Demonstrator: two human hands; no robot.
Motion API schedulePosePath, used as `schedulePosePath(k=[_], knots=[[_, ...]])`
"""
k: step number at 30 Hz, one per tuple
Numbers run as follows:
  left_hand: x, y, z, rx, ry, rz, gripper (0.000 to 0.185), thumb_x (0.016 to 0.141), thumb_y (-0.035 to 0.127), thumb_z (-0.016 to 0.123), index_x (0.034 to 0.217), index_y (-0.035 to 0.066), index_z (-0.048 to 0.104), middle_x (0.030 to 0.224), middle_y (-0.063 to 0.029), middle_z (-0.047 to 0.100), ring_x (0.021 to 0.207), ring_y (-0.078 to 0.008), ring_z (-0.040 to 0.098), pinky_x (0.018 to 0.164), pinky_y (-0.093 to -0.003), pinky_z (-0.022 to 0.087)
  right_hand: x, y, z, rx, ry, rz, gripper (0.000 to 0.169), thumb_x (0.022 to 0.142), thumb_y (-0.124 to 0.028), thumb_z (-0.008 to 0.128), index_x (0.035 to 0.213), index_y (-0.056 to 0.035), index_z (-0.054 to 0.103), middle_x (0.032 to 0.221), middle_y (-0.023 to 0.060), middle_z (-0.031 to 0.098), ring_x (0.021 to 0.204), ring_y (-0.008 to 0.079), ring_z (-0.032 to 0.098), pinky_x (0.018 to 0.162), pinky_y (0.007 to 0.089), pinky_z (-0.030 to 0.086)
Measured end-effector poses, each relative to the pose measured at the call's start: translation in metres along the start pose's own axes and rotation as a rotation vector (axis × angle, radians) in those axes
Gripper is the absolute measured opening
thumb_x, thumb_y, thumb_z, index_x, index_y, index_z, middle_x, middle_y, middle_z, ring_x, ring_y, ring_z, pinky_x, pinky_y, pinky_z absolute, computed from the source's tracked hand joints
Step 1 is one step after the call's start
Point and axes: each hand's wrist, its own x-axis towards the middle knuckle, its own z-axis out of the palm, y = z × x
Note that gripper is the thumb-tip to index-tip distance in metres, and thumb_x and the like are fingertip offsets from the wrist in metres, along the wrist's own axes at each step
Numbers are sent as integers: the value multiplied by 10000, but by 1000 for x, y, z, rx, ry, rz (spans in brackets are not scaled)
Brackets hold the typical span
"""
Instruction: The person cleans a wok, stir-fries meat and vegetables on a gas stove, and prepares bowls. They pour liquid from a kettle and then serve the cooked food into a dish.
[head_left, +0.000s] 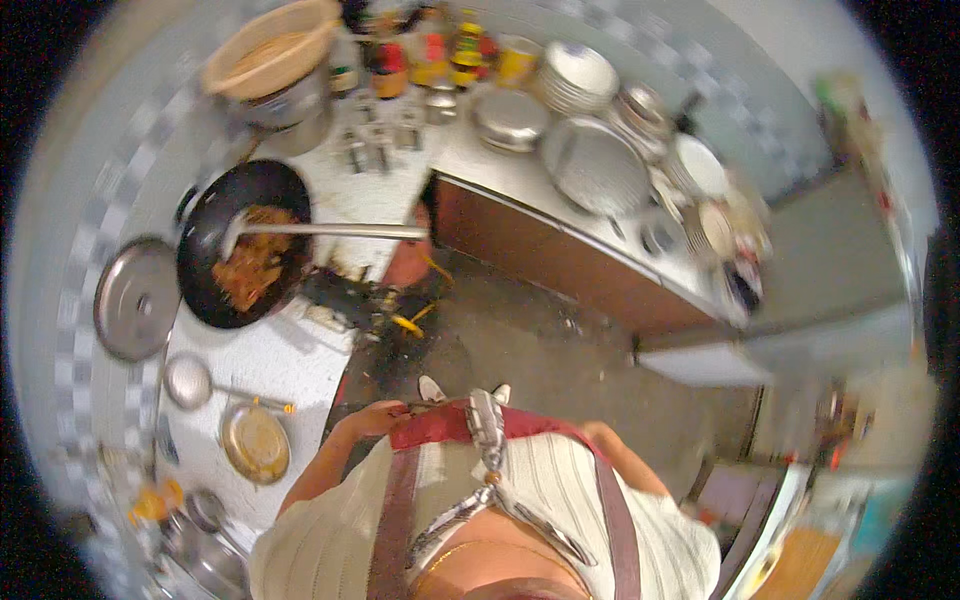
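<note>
My left hand (381, 417) is at waist height by the edge of a burgundy apron (439, 426). A dark thin thing (421, 406) shows at its fingers; blur hides whether it is gripped. My right hand (596, 430) is at the other side of the waist, mostly hidden by the apron and blouse. Ahead to the left, a black wok (206, 289) holds browned food (255, 262). A long-handled metal spatula (337, 231) rests in it, its handle reaching over the counter edge. Neither hand touches the wok or spatula.
On the left counter (300, 367) are a metal lid (139, 300), a ladle (189, 381) and a shallow metal dish (255, 444). A dark burner (345, 300) stands beside the wok. Stacked plates (577, 71) and a round tray (596, 166) occupy the far counter.
</note>
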Motion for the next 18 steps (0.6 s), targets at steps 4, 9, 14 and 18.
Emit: schedulePosePath(k=[4, 9, 14, 18], knots=[[30, -28, 13, -239, -69, -24, 380, 901, 247, 597, 1194, 9, 553, 1117, -109, 637, 1046, -158, 583, 895, -319, 466, 6, 60, -9, -79, -32, -70, 504, 802, -335, 662, 1184, -12, 596, 1119, 122, 644, 1013, 225, 572, 929, 386, 428], [117, -58, 38, -68, -24, -65, 386, 905, 244, 589, 1201, -1, 550, 1109, -139, 639, 1021, -206, 613, 874, -321, 483, -49, 63, -18, -199, 127, -171, 383, 780, -239, 636, 1072, 9, 637, 1005, 142, 684, 836, 224, 617, 795, 374, 486], [134, 117, 113, 435, 165, 115, 363, 899, 224, 569, 1172, -14, 554, 1082, -166, 644, 971, -264, 645, 819, -337, 506, -45, 139, -25, -416, 661, -441, 323, 825, -261, 585, 1011, -2, 640, 955, 225, 645, 835, 326, 647, 729, 393, 493], [168, 183, 153, 426, 159, 195, 333, 893, 197, 569, 1142, -24, 555, 1059, -168, 651, 953, -245, 654, 792, -334, 511, -43, 172, -34, -224, 882, -372, 318, 884, -282, 525, 1000, -9, 639, 955, 231, 639, 899, 387, 625, 752, 410, 482]])
